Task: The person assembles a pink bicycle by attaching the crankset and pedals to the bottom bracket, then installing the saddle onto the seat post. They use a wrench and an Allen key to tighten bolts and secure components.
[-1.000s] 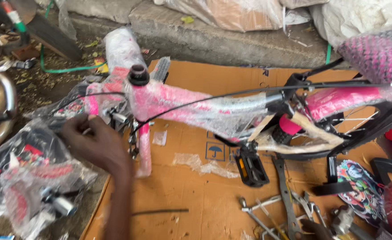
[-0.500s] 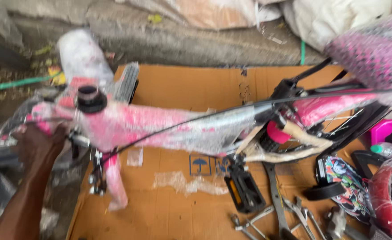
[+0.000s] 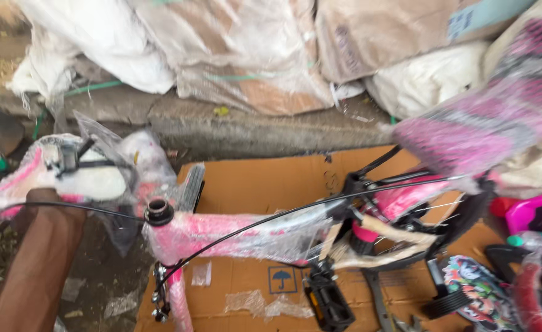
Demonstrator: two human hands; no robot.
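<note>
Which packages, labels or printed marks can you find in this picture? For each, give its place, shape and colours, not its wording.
Cardboard sheet: flat brown, under the pink bike frame.
Umbrella mark: small dark blue square print, on the cardboard, bottom centre.
Wrapped bundles: brown, in clear plastic, along the top.
Box: brown, top right, with a blue panel.
White sacks: top left.

An outdoor bicycle assembly spot, like a roadside workshop: a plastic-wrapped pink bicycle frame [image 3: 246,237] lies on flattened cardboard [image 3: 265,184] spread over bare ground beside a concrete kerb [image 3: 252,126]. Bulging sacks [image 3: 234,49] are stacked behind, and wrenches [image 3: 378,295] and loose bicycle parts [image 3: 477,295] lie at the cardboard's right edge.
</note>
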